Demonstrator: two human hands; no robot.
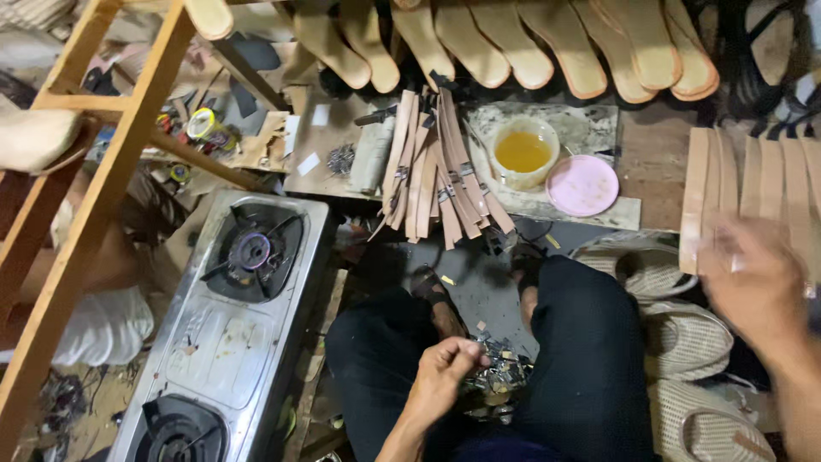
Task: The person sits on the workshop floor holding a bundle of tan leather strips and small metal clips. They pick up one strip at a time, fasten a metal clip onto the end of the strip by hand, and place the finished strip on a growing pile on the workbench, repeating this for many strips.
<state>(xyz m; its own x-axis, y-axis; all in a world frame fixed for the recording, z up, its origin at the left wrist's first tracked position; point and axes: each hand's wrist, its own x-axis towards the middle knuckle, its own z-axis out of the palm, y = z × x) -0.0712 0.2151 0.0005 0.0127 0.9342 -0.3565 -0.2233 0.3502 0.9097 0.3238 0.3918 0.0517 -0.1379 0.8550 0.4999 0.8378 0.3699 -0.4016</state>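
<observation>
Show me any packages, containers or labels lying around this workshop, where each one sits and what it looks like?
Roll of tape: upper left on the cluttered floor, round, yellow with a pale core.
Plastic tub: top centre on a stained board, round, whitish, holding amber liquid.
Lid: just right of the tub, flat, round, pink.
Paper slips: left of the strap pile, small, white; any print is too small to tell.

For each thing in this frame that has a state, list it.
Gas stove: both burners unlit.
Glue tub: open, holding yellow liquid.
Pink lid: off, lying beside the tub.
Left hand: fingers pinched over a pile of small metal pieces.
Right hand: blurred, near tan strips.
</observation>
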